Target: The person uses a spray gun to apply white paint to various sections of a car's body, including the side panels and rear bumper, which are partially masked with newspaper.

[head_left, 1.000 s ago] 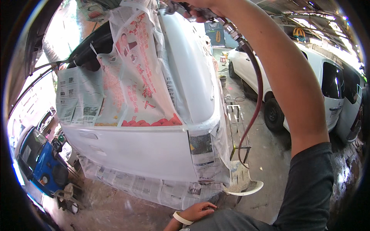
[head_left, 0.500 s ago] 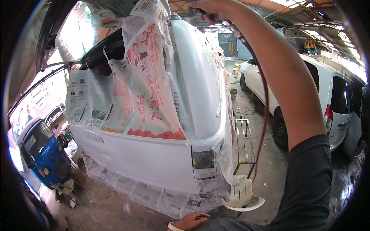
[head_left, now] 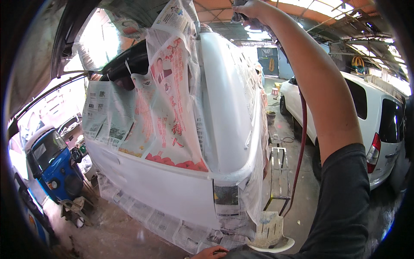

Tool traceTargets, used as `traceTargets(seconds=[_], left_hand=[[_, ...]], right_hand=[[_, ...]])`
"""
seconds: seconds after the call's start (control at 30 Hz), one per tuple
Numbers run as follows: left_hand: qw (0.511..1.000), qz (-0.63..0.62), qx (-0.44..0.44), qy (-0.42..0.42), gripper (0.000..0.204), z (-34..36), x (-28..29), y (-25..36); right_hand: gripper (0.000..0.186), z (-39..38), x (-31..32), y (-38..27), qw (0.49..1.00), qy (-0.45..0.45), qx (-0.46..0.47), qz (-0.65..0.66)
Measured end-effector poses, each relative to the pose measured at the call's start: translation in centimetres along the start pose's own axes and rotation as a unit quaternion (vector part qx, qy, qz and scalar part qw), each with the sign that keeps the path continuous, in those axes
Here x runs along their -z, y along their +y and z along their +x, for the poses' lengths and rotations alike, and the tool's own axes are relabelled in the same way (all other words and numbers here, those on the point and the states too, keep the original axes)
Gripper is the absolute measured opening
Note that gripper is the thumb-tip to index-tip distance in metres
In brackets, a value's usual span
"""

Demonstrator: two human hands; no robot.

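Note:
High at the top edge, my right hand is closed round a dark spray gun, which is partly cut off by the picture. A dark red hose runs down from it past my raised forearm. Below and left of the gun stands a white vehicle body, its rear corner pillar and lower panel bare. Newspaper masking sheets cover its window opening, and more newspaper hangs along the bottom. At the lower edge my left hand shows only in part, fingers loosely apart, with nothing visible in them.
A cream plastic chair and a narrow metal bench stand right of the masked body. Farther right is a parked white car. A blue vehicle is at the left. The raised tailgate hangs overhead at the upper left.
My view has tilted up, so the vehicle body sits lower and a little farther right. My right hand has shifted right with the spray gun. Less of my left hand shows.

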State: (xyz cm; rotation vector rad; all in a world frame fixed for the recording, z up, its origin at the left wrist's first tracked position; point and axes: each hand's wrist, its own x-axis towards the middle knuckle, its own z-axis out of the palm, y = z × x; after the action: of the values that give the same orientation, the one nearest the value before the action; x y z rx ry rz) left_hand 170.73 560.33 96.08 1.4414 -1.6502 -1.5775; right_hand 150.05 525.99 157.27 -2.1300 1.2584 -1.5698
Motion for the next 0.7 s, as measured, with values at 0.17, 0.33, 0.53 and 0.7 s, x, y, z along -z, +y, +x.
traceTargets(seconds=[0.17, 0.33, 0.53, 0.7], left_hand=[[0.997, -0.007, 0.075, -0.005, 0.045, 1.3, -0.4, 1.0], [0.996, 0.081, -0.020, 0.020, 0.044, 3.4, -1.3, -2.8], [0.993, 0.092, -0.031, 0.065, 0.042, 4.0, -2.4, -3.7], [0.994, 0.062, -0.022, 0.087, 0.044, 4.0, -3.3, -4.5]], right_hand=[[0.037, 1.1, -0.4, -0.4, 0.990, -0.100, 0.058, 0.081], [0.047, 1.8, -2.4, -0.3, 0.977, -0.148, 0.100, 0.117], [0.045, 5.3, 0.4, 5.1, 0.987, -0.115, 0.086, 0.066], [0.040, 5.3, 3.4, 11.8, 0.997, -0.022, 0.066, 0.042]])
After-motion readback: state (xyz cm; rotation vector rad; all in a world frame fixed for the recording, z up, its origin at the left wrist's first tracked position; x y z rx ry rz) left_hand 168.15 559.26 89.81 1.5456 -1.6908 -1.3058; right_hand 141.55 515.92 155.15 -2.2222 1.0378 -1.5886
